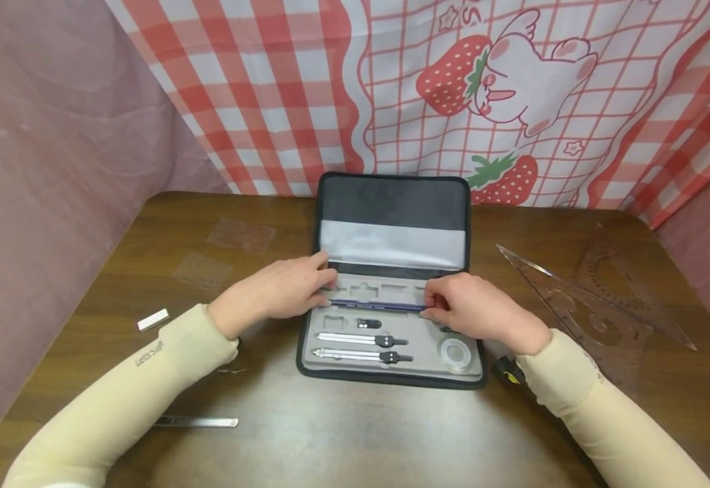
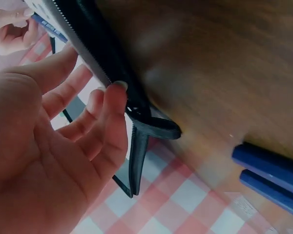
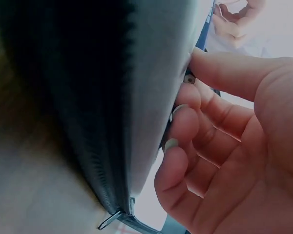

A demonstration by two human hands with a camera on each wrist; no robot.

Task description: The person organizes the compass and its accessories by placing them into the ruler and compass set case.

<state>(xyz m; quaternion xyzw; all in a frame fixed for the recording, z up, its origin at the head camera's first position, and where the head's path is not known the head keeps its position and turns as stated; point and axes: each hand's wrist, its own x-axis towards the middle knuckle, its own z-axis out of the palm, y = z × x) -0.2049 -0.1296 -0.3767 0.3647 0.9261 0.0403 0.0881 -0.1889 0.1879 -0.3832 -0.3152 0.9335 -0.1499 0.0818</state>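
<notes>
Well, a black zip case (image 1: pixel 391 383) lies wide open in the middle of the table (image 1: pixel 342 440), with its lid standing at the far side. Inside the lid is a shiny grey pocket (image 1: pixel 391 244). The near part holds a soft-looking grey tray (image 1: pixel 426 342) with cut-out shapes. A long, thin blue pencil (image 1: pixel 379 305) lies across the tray, toward its far side. The right hand (image 1: pixel 470 305) pinches its right end. The left hand (image 1: pixel 290 288) is at its left end, with fingers on the edge of the case; I cannot tell if it grips the pencil. Nearer in the tray are a small dark block (image 1: pixel 369 324), two silver compasses (image 1: pixel 355 339) with black tops and, on the right, a round, see-through disc (image 1: pixel 455 354). Clear plastic triangles (image 1: pixel 599 298) lie on the right, one partly over another. On the left are thin clear sheets (image 1: pixel 241 235) and a white block (image 1: pixel 153 319), with a flat silver strip (image 1: pixel 199 422) nearer. The table is brown wood, shiny at the near side. Behind it hangs a red-and-white checked cloth (image 1: pixel 257 81) with strawberries, and wrinkly pink cloth (image 1: pixel 49 169) hangs on the left.
</notes>
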